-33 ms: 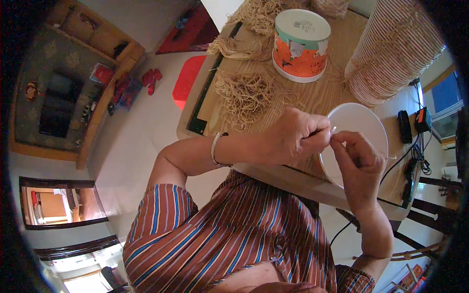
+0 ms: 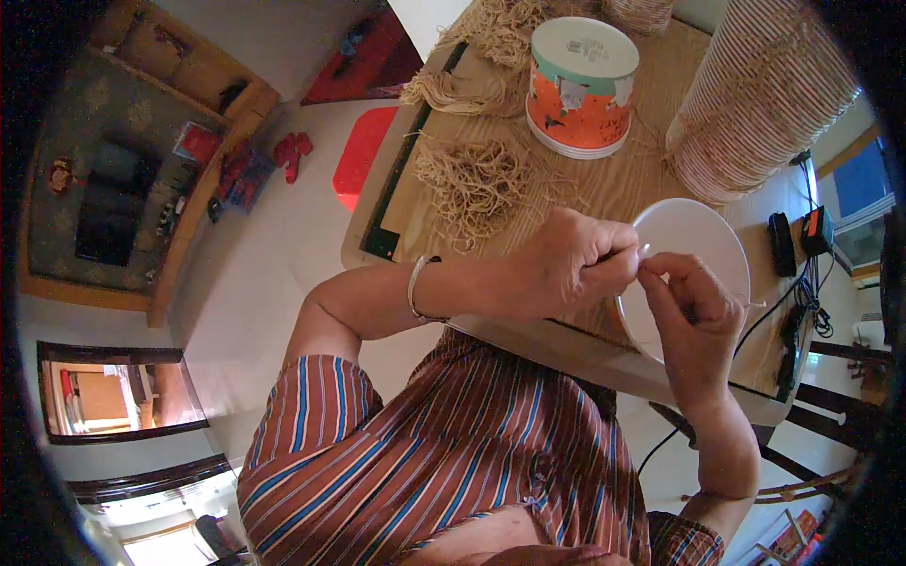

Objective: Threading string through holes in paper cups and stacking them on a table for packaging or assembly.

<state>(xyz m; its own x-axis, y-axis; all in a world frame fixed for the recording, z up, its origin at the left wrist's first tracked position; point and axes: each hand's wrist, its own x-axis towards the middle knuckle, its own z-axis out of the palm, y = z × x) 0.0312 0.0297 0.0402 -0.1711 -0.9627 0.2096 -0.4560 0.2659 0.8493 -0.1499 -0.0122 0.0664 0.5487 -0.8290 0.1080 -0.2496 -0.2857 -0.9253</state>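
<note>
My left hand (image 2: 576, 264) is closed, thumb pressed to its curled fingers; whatever they grip is hidden. Fingertip to fingertip with it, my right hand (image 2: 694, 302) pinches. A short pale end of thin cord (image 2: 758, 305) pokes out at the right hand's outer side. Both hands are held over the near rim of a white tub (image 2: 703, 226), which they partly cover. Beyond my left hand lies a loose tangle of tan cords (image 2: 477, 184) on the wooden table (image 2: 651, 179).
An upturned orange and green bucket (image 2: 580, 104) stands farther back. Right of it leans a tall stack of ribbed, cord-draped cylinders (image 2: 764, 104). More tan cords (image 2: 495, 33) lie at the far edge. Black cables and an adapter (image 2: 816, 231) sit at the right; a red stool (image 2: 365, 156) stands left.
</note>
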